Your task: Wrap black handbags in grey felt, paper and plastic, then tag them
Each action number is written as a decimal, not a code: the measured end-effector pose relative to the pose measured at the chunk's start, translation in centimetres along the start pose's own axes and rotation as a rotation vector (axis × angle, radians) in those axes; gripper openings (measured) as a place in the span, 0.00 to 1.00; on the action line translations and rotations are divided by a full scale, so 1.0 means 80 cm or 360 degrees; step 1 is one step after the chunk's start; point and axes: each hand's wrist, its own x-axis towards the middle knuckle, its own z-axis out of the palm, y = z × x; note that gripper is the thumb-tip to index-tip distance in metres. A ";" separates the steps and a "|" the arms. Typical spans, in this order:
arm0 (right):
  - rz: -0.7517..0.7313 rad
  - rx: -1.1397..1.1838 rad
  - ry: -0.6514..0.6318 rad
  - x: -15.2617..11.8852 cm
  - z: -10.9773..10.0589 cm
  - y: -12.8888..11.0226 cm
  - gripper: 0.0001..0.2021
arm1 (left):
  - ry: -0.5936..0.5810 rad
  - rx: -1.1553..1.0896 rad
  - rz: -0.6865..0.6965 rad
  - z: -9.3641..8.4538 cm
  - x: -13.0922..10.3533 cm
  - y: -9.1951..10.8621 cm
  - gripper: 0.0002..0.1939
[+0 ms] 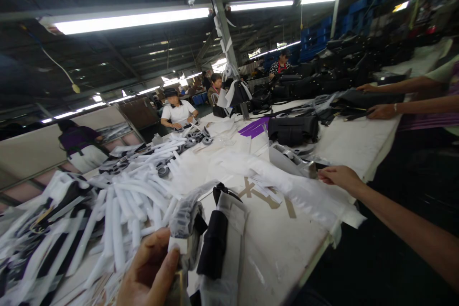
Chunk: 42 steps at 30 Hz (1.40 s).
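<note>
My left hand [150,267] is closed around a plastic-wrapped strap bundle [184,229], thumb pressed on its pale band. Just right of that bundle, a black rolled piece [214,244] lies beside more clear wrapping. My right hand [339,178] reaches out over the table's right side, fingers pinched together at the end of a grey item [287,160]; what exactly the fingertips grip is too small to tell. White sheeting [283,186] spreads below that item.
White padded strips [118,224] are heaped on the table [272,258] at left. A black bag [293,130] and purple sheets [254,127] lie farther back. At right, a co-worker's hands [382,111] touch dark material. A seated person [179,114] works across the table.
</note>
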 end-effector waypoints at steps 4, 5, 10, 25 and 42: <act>0.0061 0.0026 -0.0143 -0.022 0.010 -0.018 0.11 | 0.0056 -0.0126 -0.0001 0.017 -0.015 0.010 0.33; 0.0011 0.0048 -0.0212 -0.036 0.019 -0.030 0.11 | 0.0040 -0.0184 0.0030 0.022 -0.018 0.012 0.31; -0.0579 0.0318 -0.1008 -0.161 0.089 -0.116 0.21 | -0.0053 -0.0161 0.0253 0.039 -0.026 0.013 0.22; -0.0673 0.0173 -0.1405 -0.267 0.186 -0.197 0.19 | -0.0220 0.0070 0.0614 0.041 -0.033 0.007 0.14; -0.0270 0.0240 -0.1802 -0.237 0.216 -0.168 0.31 | -0.0279 -0.0440 0.0236 0.038 -0.030 -0.007 0.24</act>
